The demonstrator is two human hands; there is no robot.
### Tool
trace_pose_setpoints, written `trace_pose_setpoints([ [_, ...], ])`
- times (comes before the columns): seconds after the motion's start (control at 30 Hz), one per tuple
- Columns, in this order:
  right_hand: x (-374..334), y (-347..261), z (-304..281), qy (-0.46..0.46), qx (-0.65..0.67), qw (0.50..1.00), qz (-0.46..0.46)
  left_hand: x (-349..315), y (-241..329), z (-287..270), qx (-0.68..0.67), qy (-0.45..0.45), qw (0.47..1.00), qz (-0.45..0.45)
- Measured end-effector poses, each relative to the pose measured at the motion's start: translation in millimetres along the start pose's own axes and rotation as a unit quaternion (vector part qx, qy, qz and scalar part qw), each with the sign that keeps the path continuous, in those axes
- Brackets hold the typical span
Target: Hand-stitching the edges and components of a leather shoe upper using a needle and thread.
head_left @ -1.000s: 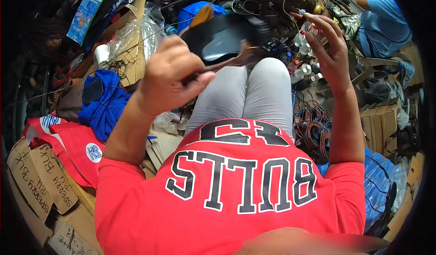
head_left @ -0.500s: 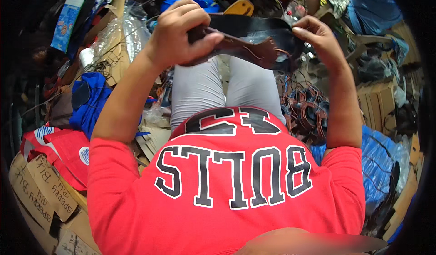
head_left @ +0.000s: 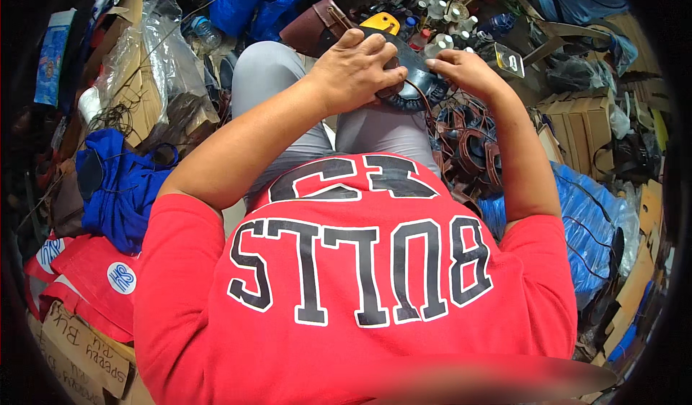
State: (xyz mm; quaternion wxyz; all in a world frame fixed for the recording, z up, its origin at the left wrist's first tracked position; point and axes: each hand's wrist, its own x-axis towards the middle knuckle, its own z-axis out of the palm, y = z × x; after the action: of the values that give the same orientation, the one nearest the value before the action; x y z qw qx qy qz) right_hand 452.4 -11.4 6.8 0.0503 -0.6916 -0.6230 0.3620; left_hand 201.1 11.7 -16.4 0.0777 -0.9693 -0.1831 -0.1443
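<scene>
Above my knees I hold a leather shoe upper (head_left: 316,27), brown at its far end, with a dark, rounded, gathered part (head_left: 417,81) toward the right. My left hand (head_left: 355,70) is closed over the middle of it, knuckles up, and covers much of the piece. At the dark part's right edge, the fingers and thumb of my right hand (head_left: 467,72) are drawn together against it; the exact grip is partly hidden. Just right of my thigh lies a heap of similar brown and dark shoe uppers (head_left: 472,142).
Small bottles (head_left: 436,45) and a yellow piece (head_left: 382,21) are beyond my hands. Blue bags (head_left: 252,1) lie at the far left-centre. Cardboard (head_left: 577,127) and a blue plastic-wrapped bundle (head_left: 584,225) are at right; blue cloth (head_left: 115,189) and a red bag (head_left: 86,282) are at left.
The shoe upper was stretched wide between my hands; now it is turned and lower, its brown end pointing away. My left hand has moved right and down, and my hands are closer together.
</scene>
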Motion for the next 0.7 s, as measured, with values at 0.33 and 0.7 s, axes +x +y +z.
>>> trace_pose_setpoints([
  [0.33,15,-4,0,-0.204,0.152,0.967,-0.011,-20,-9,-1,0.230,0.137,0.964,0.000],
  [0.7,21,-15,29,-0.132,0.120,0.977,-0.118,-45,-18,32,-0.089,-0.089,0.984,-0.127],
])
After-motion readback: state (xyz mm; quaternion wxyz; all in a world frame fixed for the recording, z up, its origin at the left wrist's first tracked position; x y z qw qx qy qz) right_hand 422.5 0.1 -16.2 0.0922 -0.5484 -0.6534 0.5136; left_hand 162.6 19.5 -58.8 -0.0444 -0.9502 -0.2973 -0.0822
